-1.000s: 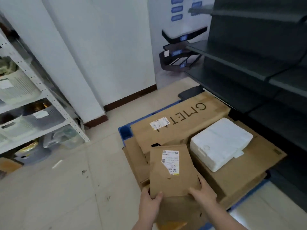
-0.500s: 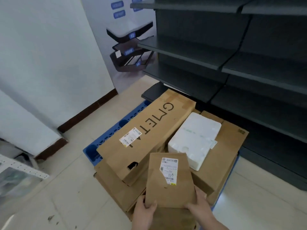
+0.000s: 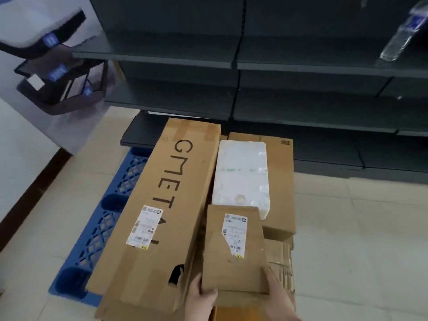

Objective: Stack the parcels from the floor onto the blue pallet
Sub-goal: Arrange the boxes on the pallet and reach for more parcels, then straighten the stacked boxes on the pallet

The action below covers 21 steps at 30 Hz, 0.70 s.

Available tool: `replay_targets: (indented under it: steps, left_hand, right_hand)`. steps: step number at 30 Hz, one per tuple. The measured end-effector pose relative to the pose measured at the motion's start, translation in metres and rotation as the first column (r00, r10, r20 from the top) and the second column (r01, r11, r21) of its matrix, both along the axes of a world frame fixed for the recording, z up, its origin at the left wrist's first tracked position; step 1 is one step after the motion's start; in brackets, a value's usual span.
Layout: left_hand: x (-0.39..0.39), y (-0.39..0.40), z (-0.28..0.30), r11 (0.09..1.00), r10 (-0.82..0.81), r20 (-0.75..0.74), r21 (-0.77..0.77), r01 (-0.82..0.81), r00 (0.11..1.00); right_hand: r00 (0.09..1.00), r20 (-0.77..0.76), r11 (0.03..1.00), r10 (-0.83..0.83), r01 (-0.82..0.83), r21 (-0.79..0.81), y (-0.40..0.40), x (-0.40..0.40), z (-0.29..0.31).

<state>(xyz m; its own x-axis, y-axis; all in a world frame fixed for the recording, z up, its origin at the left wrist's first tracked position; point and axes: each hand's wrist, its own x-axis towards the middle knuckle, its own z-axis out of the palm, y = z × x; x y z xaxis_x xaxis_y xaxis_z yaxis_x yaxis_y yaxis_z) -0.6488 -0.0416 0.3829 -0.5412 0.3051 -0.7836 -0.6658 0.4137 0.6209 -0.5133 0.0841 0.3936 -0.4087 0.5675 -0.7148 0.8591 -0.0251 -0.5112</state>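
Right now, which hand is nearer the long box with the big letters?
Left. The left hand grips the small parcel right beside the long box; the right hand holds the parcel's far corner, away from it.

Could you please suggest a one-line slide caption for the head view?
Both hands, left hand and right hand, hold a small brown parcel over cartons on the blue pallet.
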Motion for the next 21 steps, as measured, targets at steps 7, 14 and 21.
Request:
replay_targets:
  steps: [7, 14, 21]
  left_hand:
    - [-0.015, -0.017, -0.039, 0.999, -0.018, 0.066, -0.036, 0.021, 0.998]
    - [0.006, -0.033, -0.023, 0.986, 0.054, 0.161, -0.167, -0.027, 0.986]
    - [0.056, -0.069, -0.027, 0.957, -0.164, 0.136, -0.218, 0.191, 0.977]
  right_hand:
    - [0.984, 0.014, 0.982, -0.177, 0.177, -0.068, -0.039, -0.019, -0.036]
    - [0.941, -0.003, 0.941, -0.339, 0.339, -0.008, -0.054, 0.035, -0.028]
    - [0.906, 0.016, 0.903, -0.423, 0.423, -0.081, -0.099, 0.109, -0.038]
